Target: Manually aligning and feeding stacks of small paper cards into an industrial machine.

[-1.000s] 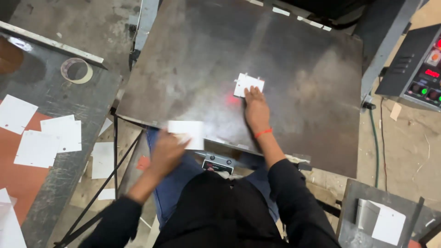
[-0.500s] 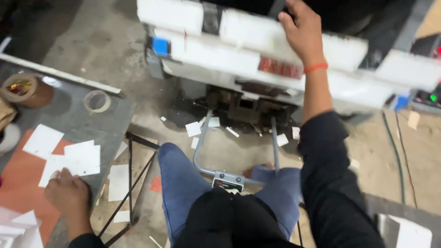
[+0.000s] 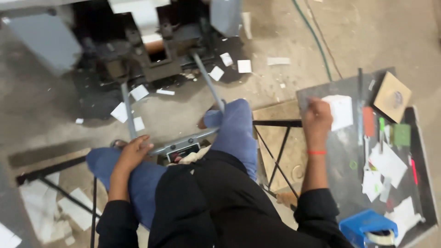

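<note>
- While the person is sitting with knees apart, the right hand (image 3: 316, 120) is reaching out to the side table (image 3: 330, 183) at right, fingers closing on a white card (image 3: 341, 111) lying at its far end; blur is keeping me from telling whether the pinch is complete.
- The left hand (image 3: 133, 154) is resting loosely curled on the left knee (image 3: 138, 177), holding nothing, just beside the metal frame (image 3: 183, 142).
- More white slips (image 3: 386, 163) and a blue tape holder (image 3: 367, 227) are lying nearer on that table.
- This looks like the pick-up step; lifting the card cleanly would be calling for a firm pinch on its edge.
</note>
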